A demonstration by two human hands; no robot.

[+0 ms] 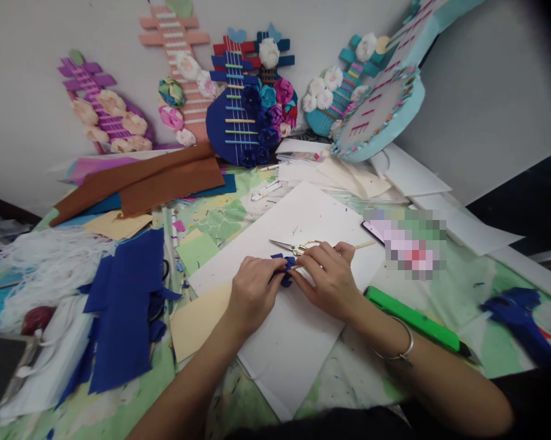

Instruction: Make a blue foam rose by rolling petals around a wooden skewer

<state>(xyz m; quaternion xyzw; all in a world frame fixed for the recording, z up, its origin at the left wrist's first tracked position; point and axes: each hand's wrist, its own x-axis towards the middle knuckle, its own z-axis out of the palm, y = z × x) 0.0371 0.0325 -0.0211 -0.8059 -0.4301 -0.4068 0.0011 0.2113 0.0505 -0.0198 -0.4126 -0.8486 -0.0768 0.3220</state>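
Observation:
A small folded piece of dark blue crepe paper (286, 280) is pinched between my two hands over a white sheet (298, 366). My left hand (255, 288) closes its fingertips on the left side of the piece. On the right side, my right hand (328, 278) pinches it with thumb and fingers. A thin wooden stick (364, 245) pokes out past my right hand; its other part is hidden by the fingers. Just beyond the hands lie scissors with gold handles (290, 247), their blades pointing left and the handles partly covered by my right hand.
Dark blue paper strips (124, 318) and white cord (51, 269) lie left. A green utility knife (413, 318), a phone (404, 241) and a blue glue gun (518, 315) lie right. Decorated paper guitars (227, 122) lean on the wall behind brown paper (165, 180).

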